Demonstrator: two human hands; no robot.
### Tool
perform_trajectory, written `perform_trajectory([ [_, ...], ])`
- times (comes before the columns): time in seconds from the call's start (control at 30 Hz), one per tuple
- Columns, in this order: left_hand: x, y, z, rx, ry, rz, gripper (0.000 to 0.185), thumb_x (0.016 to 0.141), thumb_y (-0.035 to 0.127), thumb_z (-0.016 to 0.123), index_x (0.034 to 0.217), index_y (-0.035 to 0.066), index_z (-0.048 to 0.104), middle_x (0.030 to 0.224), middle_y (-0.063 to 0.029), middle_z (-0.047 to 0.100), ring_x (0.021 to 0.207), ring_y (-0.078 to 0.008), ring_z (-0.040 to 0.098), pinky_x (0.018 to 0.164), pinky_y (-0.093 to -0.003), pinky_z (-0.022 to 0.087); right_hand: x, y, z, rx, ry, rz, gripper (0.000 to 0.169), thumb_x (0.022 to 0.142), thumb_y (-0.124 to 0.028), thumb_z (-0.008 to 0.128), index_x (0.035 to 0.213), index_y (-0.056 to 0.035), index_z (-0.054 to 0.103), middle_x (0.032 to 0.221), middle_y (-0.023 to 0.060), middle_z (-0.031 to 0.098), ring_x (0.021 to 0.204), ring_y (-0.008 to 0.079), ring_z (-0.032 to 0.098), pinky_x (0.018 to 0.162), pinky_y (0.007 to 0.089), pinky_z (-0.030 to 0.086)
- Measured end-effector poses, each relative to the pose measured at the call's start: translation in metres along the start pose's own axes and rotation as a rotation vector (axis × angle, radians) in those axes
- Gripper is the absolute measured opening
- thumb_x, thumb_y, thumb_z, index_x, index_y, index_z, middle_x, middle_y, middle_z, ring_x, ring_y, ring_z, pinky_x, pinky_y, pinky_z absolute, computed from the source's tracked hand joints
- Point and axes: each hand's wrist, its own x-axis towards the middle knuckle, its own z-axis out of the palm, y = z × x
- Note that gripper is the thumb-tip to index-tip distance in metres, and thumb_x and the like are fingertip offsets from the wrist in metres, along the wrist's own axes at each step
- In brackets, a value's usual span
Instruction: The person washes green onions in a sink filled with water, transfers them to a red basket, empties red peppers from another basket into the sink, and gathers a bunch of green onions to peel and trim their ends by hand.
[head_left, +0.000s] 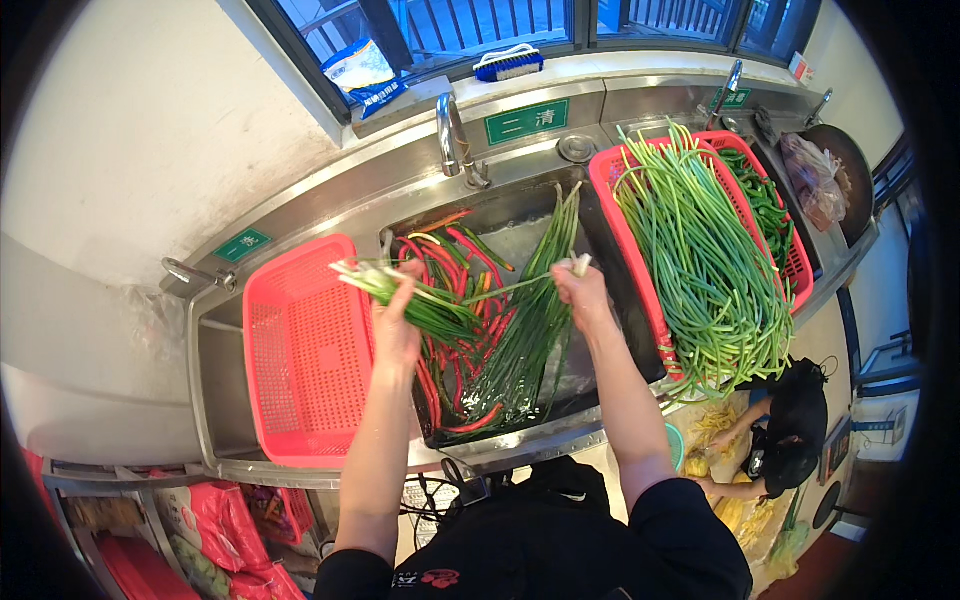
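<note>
My left hand (397, 315) grips a bunch of scallions (442, 313), their white ends pointing left. It is over the left part of a water-filled sink basin (630, 330). Further right, my right hand (581, 292) is closed around a white scallion end (582, 264). A thin green stalk (517, 285) stretches between both hands. More long scallions (525, 352) lie in the water below and between them. Red chili peppers (442, 259) and a few green ones float on the basin's left side, partly hidden by my left hand's bunch.
A bare red plastic basket (315, 352) sits left of the basin. On the right, one basket (611, 169) is heaped with garlic scapes (705, 262), beside green peppers (761, 202). A faucet (450, 139) rises behind. Another person (787, 427) handles yellow produce at lower right.
</note>
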Motion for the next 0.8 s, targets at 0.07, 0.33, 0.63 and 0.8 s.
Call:
perform_trajectory([
  [0.07,-0.004,0.024,0.005,-0.069,0.016,0.043,0.03,0.078,0.009,0.064,0.106,0.007,0.053,0.102,-0.0098,0.06,0.099,-0.0196,0.055,0.08,-0.033,0.047,0.026,0.037,-0.047,-0.081,0.178,0.005,0.006,0.078,-0.008,0.063,0.075,-0.0062,0.058,0.058,-0.0028,0.046,0.046,0.0054,0.037,0.041,0.0213,0.026],
  [0.33,-0.007,0.085,-0.034,-0.023,0.08,0.212,0.037,0.084,0.011,0.057,0.118,0.009,0.043,0.107,-0.0095,0.055,0.104,-0.0243,0.051,0.087,-0.04,0.044,0.05,0.19,-0.189,-1.22,0.618,0.203,0.025,0.079,-0.017,0.057,0.1,-0.0025,0.057,0.097,0.0167,0.06,0.086,0.0286,0.058,0.076,0.0383,0.047],
  [0.63,-0.021,0.107,-0.017,0.003,0.042,0.226,0.026,0.084,0.014,0.058,0.105,-0.001,0.052,0.1,-0.0104,0.055,0.088,-0.023,0.057,0.079,-0.0373,0.05,0.019,0.12,-0.163,-1.298,0.461,-0.007,0.049,0.074,-0.016,0.064,0.12,-0.0103,0.048,0.11,0.0205,0.056,0.102,0.0349,0.055,0.086,0.0427,0.043],
  [0.8,-0.02,0.077,0.004,0.021,0.058,0.08,0.022,0.082,0.01,0.06,0.101,0.005,0.05,0.095,-0.0099,0.059,0.085,-0.0219,0.06,0.073,-0.0362,0.052,-0.036,0.015,-0.078,-1.178,0.294,-0.234,0.046,0.071,-0.011,0.07,0.112,-0.003,0.052,0.091,0.0139,0.064,0.086,0.0292,0.062,0.075,0.0356,0.047],
])
